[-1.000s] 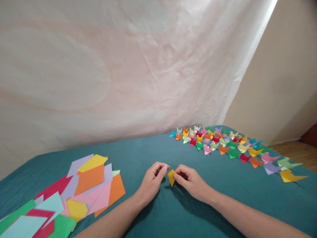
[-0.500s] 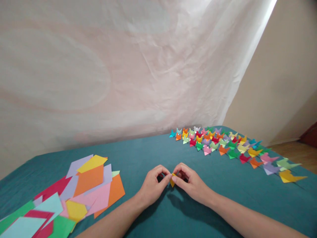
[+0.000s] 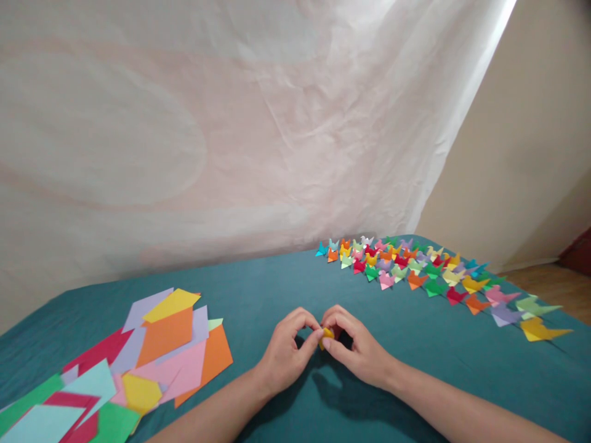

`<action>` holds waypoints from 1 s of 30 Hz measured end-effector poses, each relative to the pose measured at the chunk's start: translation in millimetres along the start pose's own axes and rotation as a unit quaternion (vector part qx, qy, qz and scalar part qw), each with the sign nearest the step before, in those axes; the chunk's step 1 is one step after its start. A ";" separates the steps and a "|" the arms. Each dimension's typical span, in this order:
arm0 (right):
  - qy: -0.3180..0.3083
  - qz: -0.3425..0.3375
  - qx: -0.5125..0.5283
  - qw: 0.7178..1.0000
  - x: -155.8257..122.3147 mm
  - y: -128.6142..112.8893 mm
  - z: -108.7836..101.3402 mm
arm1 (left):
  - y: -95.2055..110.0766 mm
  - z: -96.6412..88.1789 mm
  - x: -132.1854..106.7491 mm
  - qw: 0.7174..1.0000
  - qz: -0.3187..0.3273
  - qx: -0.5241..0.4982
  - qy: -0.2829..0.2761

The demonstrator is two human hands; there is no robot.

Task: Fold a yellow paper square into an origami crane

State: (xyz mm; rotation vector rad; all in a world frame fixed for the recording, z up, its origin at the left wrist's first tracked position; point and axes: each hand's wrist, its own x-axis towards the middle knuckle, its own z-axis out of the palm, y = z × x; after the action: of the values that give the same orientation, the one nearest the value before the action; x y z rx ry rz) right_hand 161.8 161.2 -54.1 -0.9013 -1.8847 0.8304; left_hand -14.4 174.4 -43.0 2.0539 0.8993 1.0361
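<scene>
Your bare forearms reach inward from either side; your left grip and right grip come close together, fingers curled, each thumb pressed toward its forefinger.

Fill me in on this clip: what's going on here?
A person is working a small folded piece of yellow paper between the fingertips of the left hand and the right hand, over a table covered in teal cloth. The fingers hide much of the paper, so its exact shape can't be told. To the left lies an overlapping spread of flat, multicoloured paper sheets. To the right stand rows of small, multicoloured folded-paper birds.
</scene>
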 end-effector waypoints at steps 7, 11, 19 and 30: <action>-0.002 -0.002 -0.016 1.000 -0.3 -1.8 1.5 | -2.7 -1.9 0.5 1.000 0.003 0.008 0.003; 0.004 0.001 -0.013 1.000 0.4 -1.5 1.9 | -3.3 -2.3 0.1 1.000 0.015 0.017 0.000; 0.012 -0.008 -0.021 1.000 0.1 -1.3 1.6 | -4.2 -1.4 -1.4 0.999 0.020 0.041 -0.022; 0.037 -0.009 -0.036 0.999 -0.7 -0.9 0.3 | -0.2 -2.0 -0.4 1.000 0.014 0.027 0.009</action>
State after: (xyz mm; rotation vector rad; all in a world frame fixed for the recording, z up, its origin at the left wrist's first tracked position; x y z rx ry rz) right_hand 161.5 160.1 -53.8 -0.9450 -1.8655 0.7132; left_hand -16.3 174.7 -42.4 2.1091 0.9197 1.0580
